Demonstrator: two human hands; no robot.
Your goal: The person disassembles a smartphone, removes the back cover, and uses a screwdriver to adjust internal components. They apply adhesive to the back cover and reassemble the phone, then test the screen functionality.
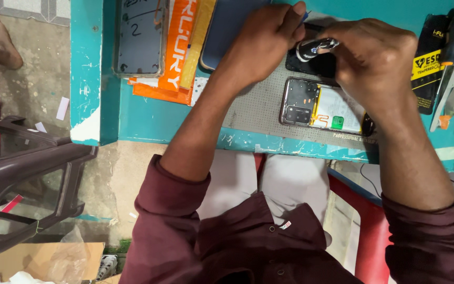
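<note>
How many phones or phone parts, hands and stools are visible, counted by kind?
Opened phone: 1
Clear case: 1
Dark back cover: 1
Hands: 2, left hand, right hand
Dark stool: 1
Total: 6

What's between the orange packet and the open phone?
In the head view, the person's left forearm crosses between the orange packet and the opened phone, over the grey work mat.

Both hands over a grey mat (256,108): left hand (264,39) and right hand (374,58) gripping a small silver tool (316,48) above an opened phone (321,108).
</note>
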